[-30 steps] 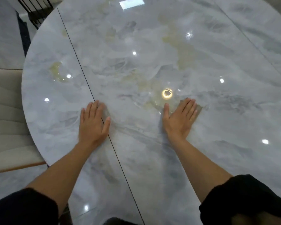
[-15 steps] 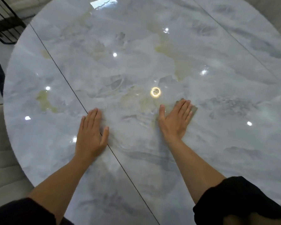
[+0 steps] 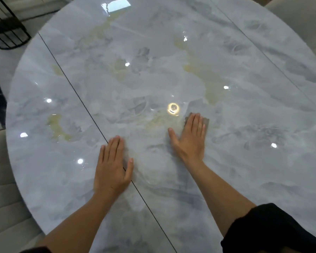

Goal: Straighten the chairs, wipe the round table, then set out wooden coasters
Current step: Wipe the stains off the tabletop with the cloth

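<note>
The round grey marble table (image 3: 171, 70) fills the view, glossy and dotted with lamp reflections. A dark seam (image 3: 77, 94) runs across its left part. My left hand (image 3: 112, 167) lies flat on the top, palm down, straddling that seam, with nothing under it. My right hand (image 3: 190, 139) lies flat a little farther in, pressing on a small grey cloth (image 3: 206, 121) whose edge shows just past the fingertips. No coasters are in view.
A beige padded chair (image 3: 0, 179) stands close to the table's left edge. Another pale chair (image 3: 299, 15) is at the far right. A black wire-frame object (image 3: 5, 30) stands on the floor at the top left.
Both hands stay flat on the same spots of the table. The view has swung, so more of the table's far and right side shows and less of the left chair.
</note>
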